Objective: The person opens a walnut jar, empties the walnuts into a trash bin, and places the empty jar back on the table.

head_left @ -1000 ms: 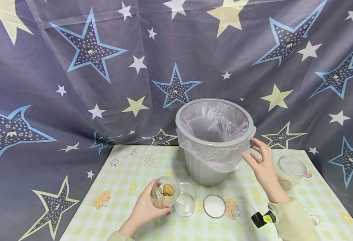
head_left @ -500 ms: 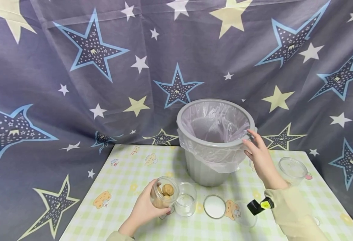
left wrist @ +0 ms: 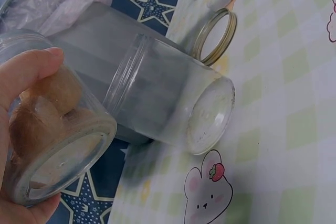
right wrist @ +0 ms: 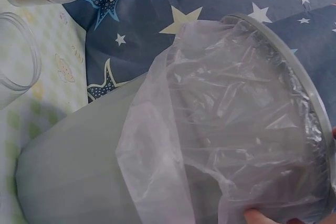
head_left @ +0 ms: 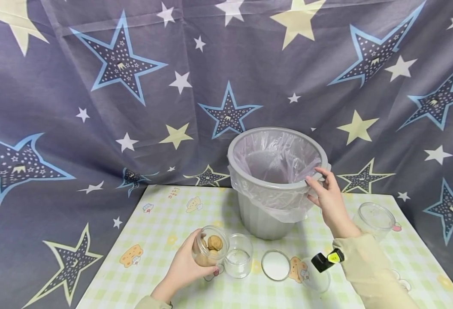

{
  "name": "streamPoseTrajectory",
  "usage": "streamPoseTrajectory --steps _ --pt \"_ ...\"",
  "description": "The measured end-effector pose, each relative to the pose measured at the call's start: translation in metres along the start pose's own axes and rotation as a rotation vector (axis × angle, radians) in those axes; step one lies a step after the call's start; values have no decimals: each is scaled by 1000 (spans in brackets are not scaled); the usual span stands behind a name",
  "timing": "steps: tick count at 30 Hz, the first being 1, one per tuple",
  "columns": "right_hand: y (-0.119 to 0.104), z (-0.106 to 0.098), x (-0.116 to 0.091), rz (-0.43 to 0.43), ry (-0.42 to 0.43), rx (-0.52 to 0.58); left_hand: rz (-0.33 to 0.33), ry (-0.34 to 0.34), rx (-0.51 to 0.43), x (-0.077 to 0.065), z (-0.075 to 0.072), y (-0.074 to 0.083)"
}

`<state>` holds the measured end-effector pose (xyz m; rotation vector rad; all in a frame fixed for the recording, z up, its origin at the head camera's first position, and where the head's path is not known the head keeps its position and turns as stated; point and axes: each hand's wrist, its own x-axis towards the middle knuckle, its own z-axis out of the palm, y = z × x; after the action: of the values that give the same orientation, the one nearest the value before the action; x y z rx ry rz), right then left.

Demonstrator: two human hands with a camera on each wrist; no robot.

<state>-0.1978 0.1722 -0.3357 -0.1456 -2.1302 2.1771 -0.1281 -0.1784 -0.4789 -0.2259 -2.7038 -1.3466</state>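
Note:
My left hand [head_left: 185, 264] grips a clear jar [left wrist: 97, 121] with several round brown nuts [head_left: 214, 243] inside, which look like walnuts. The jar is tilted, its open mouth toward the head camera. Beside it on the table stands an open clear jar [head_left: 239, 256] with nothing seen in it. A grey trash bin [head_left: 263, 214] stands behind, lined with a thin translucent bag [right wrist: 231, 124] folded over its rim. At the bin's right side my right hand [head_left: 330, 201] holds the rim and bag, with its thumb and fingers bent there. In the right wrist view only fingertips show.
In front of the bin lies a round lid [head_left: 275, 265] with a metal rim. A clear disc [head_left: 316, 275] lies right of it, under the right wrist camera. At the right, a clear lidded jar [head_left: 377, 216] is partly behind the right forearm. A star-patterned curtain [head_left: 195, 64] hangs behind the checked tablecloth [head_left: 110, 283].
My right hand has moved left and up from beside the bin onto its rim and bag. My left hand keeps its hold on the jar, nearly still.

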Motion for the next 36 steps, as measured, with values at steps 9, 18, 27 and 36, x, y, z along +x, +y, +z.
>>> streamPoseTrajectory --steps 9,18,27,36 --pt "5 8 2 -22 95 -11 9 12 9 2 -10 1" --pt "10 10 2 -37 108 -25 99 63 17 11 -25 8" --pt "11 11 2 -44 120 -27 184 90 126 28 -41 21" --pt "13 10 1 -58 126 -32 303 108 133 49 -58 47"
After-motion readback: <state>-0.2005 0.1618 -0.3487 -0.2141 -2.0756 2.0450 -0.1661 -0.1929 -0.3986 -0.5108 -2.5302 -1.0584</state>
